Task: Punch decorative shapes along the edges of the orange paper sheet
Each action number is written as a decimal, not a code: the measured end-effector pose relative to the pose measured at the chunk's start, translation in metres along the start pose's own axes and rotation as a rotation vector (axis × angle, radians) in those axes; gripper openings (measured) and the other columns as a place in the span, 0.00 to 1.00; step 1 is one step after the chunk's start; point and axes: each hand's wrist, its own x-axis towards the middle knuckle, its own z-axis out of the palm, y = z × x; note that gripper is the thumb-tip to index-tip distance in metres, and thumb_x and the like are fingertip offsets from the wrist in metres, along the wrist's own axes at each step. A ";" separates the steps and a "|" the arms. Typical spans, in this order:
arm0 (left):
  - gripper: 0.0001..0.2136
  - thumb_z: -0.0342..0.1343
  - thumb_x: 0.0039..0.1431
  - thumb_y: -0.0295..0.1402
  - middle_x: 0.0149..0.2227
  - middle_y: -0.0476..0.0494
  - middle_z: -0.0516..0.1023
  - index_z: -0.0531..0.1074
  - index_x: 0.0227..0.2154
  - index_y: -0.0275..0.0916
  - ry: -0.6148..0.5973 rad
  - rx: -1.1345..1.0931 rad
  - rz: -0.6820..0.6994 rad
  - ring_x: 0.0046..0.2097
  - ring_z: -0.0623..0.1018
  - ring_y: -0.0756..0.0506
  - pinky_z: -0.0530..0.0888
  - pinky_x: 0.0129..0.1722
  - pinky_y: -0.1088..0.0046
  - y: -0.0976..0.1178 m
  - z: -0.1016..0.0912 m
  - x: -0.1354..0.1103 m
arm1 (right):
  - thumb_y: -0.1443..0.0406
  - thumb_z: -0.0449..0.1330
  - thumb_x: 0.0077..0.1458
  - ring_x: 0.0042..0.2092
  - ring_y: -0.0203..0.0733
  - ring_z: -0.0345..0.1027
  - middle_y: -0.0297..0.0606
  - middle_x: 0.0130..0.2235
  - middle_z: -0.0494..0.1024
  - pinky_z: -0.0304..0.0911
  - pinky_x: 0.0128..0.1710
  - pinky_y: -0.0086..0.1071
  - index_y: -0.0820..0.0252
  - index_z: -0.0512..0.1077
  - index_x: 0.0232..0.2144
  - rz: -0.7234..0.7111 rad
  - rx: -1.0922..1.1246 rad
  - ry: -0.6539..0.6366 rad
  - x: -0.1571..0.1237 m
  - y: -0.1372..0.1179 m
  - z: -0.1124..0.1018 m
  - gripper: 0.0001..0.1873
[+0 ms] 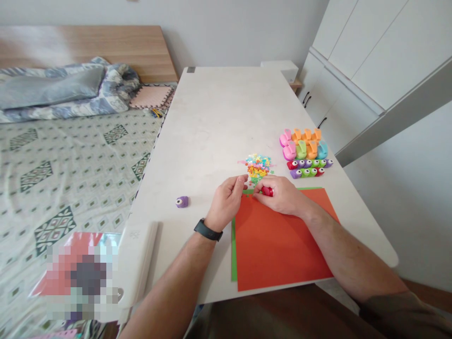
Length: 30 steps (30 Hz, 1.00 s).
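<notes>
In the head view, a red craft punch is partly wrapped by the fingers of my right hand, at the far edge of an orange sheet of paper. Beneath that sheet, a green sheet shows along the left and far edges. My left hand is closed at the sheet's far left corner, thumb close to the curled fingers. Whatever it may hold is hidden. Just beyond both hands lies a heap of small coloured paper cutouts, with green ones nearest.
Large colourful punches and small punches stand in rows at the right. One purple punch sits left of my left hand. A long white device lies at the table's left edge, beside a bed.
</notes>
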 end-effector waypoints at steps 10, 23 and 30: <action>0.22 0.50 0.69 0.51 0.43 0.39 0.84 0.79 0.45 0.36 -0.031 0.059 0.010 0.42 0.82 0.44 0.76 0.42 0.71 0.006 -0.010 -0.005 | 0.66 0.64 0.57 0.35 0.38 0.70 0.34 0.33 0.79 0.61 0.39 0.32 0.57 0.78 0.32 0.051 -0.003 -0.002 0.000 0.002 -0.002 0.03; 0.17 0.60 0.59 0.42 0.32 0.47 0.81 0.78 0.48 0.39 -0.185 0.242 -0.016 0.30 0.75 0.48 0.70 0.30 0.74 -0.002 -0.014 -0.014 | 0.63 0.60 0.58 0.32 0.36 0.64 0.32 0.35 0.73 0.61 0.34 0.30 0.57 0.71 0.48 0.199 0.163 0.169 -0.001 0.012 -0.011 0.15; 0.14 0.57 0.61 0.42 0.32 0.47 0.81 0.82 0.42 0.40 -0.160 0.285 0.022 0.31 0.75 0.47 0.70 0.31 0.74 0.003 -0.010 -0.016 | 0.67 0.59 0.55 0.32 0.36 0.62 0.32 0.36 0.68 0.60 0.31 0.30 0.56 0.64 0.51 0.221 0.262 0.289 0.001 0.024 -0.012 0.20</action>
